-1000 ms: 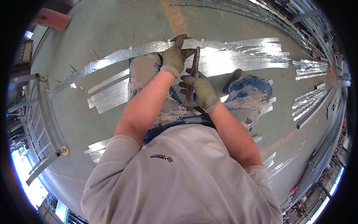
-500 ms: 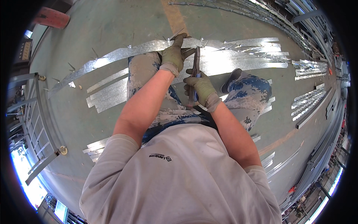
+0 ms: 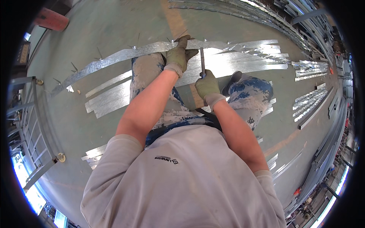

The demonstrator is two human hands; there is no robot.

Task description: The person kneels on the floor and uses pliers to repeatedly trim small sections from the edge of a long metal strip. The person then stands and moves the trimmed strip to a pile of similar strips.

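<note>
A long, galvanized metal strip (image 3: 118, 55) with upright thin spikes along it stretches in a curve across the floor in front of me. My left hand (image 3: 177, 57), in a greenish work glove, is closed on this strip near its middle, beside one of the spikes. My right hand (image 3: 208, 84), also gloved, grips a long dark plier-like tool (image 3: 202, 59) with a bit of blue at its handle. The tool points away from me, its tip close to the strip's near edge, just right of my left hand. Whether the tip touches the strip I cannot tell.
Flat metal strips (image 3: 235, 61) lie side by side under and beyond my knees. More spiked strips (image 3: 310, 102) are at the right, with long metal profiles (image 3: 323, 152) behind. A wheeled metal frame (image 3: 38, 125) stands left; a red cylinder (image 3: 52, 19) lies far left.
My right hand has shifted slightly right and its fingers have closed in around the tool, which now shows narrower. My left hand stays on the strip. The whole view has moved slightly.
</note>
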